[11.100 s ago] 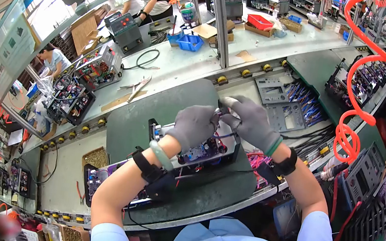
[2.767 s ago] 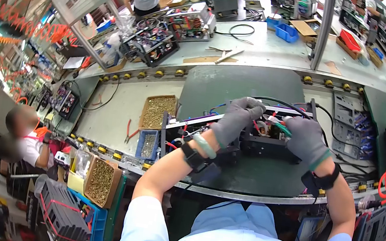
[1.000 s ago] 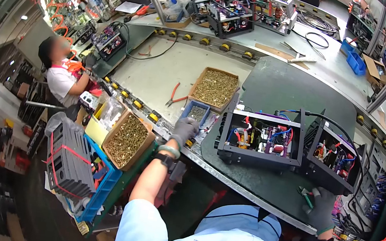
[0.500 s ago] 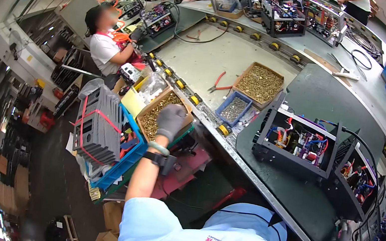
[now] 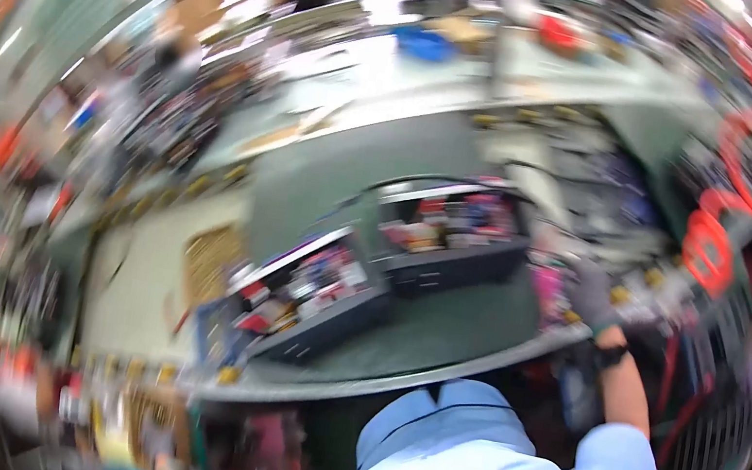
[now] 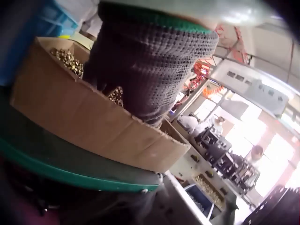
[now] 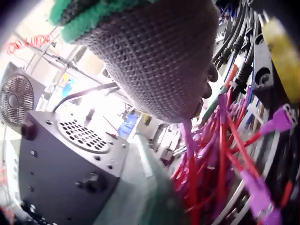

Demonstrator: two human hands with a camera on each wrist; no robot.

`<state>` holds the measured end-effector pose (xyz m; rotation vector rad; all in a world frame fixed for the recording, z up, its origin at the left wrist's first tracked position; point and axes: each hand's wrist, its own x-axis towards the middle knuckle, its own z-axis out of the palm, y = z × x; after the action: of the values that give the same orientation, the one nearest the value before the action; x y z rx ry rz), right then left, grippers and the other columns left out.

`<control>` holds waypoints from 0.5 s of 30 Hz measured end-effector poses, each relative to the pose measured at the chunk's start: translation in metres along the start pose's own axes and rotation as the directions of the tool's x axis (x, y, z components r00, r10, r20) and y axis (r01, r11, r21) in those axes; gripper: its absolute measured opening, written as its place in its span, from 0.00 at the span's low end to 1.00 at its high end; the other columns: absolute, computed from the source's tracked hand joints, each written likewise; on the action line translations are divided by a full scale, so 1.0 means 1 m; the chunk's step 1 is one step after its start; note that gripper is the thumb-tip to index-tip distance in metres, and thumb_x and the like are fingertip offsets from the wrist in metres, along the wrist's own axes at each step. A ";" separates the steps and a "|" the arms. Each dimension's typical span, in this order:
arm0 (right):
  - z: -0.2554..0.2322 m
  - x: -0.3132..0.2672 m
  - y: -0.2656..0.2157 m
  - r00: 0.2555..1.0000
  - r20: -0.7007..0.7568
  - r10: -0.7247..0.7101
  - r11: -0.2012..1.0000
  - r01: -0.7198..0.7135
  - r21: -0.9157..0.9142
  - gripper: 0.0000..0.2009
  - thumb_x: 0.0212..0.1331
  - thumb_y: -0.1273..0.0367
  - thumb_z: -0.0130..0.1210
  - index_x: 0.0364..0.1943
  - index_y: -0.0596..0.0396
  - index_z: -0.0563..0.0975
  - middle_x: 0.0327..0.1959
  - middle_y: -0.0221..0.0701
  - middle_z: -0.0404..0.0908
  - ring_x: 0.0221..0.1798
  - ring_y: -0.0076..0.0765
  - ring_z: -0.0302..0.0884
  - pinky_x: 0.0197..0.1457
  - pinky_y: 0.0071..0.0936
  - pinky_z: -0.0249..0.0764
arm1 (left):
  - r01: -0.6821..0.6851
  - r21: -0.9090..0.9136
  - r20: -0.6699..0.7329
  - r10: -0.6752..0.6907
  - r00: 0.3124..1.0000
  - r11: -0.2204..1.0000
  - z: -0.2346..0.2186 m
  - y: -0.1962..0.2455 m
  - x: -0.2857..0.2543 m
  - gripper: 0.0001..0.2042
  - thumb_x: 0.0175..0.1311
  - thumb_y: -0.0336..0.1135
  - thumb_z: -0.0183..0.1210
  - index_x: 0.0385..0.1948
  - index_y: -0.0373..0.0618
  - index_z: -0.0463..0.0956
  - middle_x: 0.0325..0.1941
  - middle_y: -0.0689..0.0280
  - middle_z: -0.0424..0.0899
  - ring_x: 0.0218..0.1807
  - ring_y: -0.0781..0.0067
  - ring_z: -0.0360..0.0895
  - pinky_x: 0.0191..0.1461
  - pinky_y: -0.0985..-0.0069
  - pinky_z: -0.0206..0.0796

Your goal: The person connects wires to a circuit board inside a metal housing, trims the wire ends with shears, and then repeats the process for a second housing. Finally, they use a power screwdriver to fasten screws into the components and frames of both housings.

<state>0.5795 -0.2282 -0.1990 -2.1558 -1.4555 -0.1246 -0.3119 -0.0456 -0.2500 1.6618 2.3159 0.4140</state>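
My gloved left hand [image 6: 140, 65] reaches down into a cardboard box [image 6: 89, 126] of brass-coloured screws [image 6: 67, 61]; the box wall and the screws hide its fingertips. My gloved right hand [image 7: 154, 56] is over a bundle of red wires [image 7: 221, 164] with purple connectors [image 7: 260, 194], its curled fingers around a green-and-orange-handled tool [image 7: 211, 107]. In the blurred head view that hand [image 5: 591, 294] lies right of two open black units, one at centre [image 5: 460, 266] and one at left [image 5: 318, 319], both on the green mat [image 5: 438, 338].
A tray of brass-coloured parts [image 5: 210, 263] and a blue bin [image 5: 218, 333] stand left of the units. Black cables and grey panels [image 5: 590, 185] lie at the right. A red coiled hose [image 5: 714, 244] hangs at the far right.
The head view has swung right and blurred. My right hand has moved from the mat's edge to the wires. My left hand stays at the screw box, now at the view's lower left.
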 end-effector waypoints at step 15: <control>-0.147 -0.113 0.060 0.879 -0.104 0.465 0.798 -0.365 0.480 0.22 0.58 0.65 0.64 0.55 0.57 0.74 0.43 0.30 0.81 0.46 0.28 0.78 0.47 0.28 0.75 | -0.676 -0.237 0.251 0.716 0.651 0.698 0.101 0.372 -0.002 0.25 0.63 0.50 0.58 0.56 0.43 0.74 0.49 0.54 0.83 0.50 0.52 0.79 0.54 0.58 0.69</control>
<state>0.6171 -0.4091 -0.1365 -1.9437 -0.7572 0.1248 0.0513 0.0740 -0.2034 2.3122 1.3020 0.3692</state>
